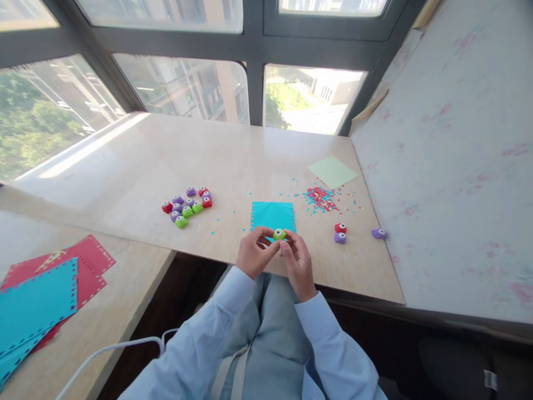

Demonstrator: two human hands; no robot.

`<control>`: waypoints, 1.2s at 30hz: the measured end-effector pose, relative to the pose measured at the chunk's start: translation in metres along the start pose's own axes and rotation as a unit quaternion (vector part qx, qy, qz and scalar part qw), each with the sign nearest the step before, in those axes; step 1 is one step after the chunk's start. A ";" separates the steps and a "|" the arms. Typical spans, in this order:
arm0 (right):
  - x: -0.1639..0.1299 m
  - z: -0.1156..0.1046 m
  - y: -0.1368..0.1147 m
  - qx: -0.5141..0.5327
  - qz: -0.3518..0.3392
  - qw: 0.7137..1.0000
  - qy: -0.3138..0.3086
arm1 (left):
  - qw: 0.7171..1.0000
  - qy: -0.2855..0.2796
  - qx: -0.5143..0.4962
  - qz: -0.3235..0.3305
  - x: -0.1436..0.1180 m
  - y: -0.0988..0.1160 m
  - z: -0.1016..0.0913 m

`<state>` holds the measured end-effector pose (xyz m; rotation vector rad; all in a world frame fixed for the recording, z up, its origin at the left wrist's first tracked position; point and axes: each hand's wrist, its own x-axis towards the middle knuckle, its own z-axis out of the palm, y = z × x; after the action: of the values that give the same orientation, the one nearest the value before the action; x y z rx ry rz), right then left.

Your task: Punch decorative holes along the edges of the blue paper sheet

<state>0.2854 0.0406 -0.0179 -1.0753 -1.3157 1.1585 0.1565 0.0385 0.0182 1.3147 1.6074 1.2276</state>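
Between the fingertips of my left hand (259, 251) and my right hand (298, 261) is a small green craft paper punch (278, 234) with a round white-and-dark button on top. Both hands grip it at the near edge of a square blue paper (272, 213). Small cut-outs run along the paper's left and right edges. Its near edge is partly hidden by my fingers, so I cannot tell whether the punch is on the paper or just above it.
Several purple, red and green punches (187, 211) cluster on the left; a red punch (340, 228) and purple punches (379, 233) lie right. Confetti (321, 198) is heaped near a pale green paper (332, 171). Blue sheets (37, 311) and red sheets (94, 255) overlap at far left.
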 end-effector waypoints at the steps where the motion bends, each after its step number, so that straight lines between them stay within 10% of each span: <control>1: -0.002 0.000 -0.002 0.016 0.021 1.000 0.005 | 1.000 -0.003 0.006 0.010 -0.002 -0.002 0.008; 9: 0.009 -0.025 -0.001 -0.061 0.089 0.993 0.057 | 0.974 -0.111 0.102 0.167 -0.002 -0.017 0.026; 14: 0.027 -0.060 0.011 -0.152 0.029 0.983 0.100 | 0.950 -0.079 0.200 0.225 0.012 -0.024 0.020; 20: 0.048 -0.089 0.012 -0.324 -0.062 0.944 0.001 | 0.931 -0.108 0.262 0.229 0.028 -0.034 0.023; 36: 0.082 -0.069 0.015 -0.372 -0.112 0.919 -0.072 | 0.960 -0.087 0.178 0.197 0.032 -0.043 0.023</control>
<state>0.3483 0.1284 -0.0214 -1.3316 -2.0219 0.5605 0.1575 0.0736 -0.0287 1.9890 1.5312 1.0309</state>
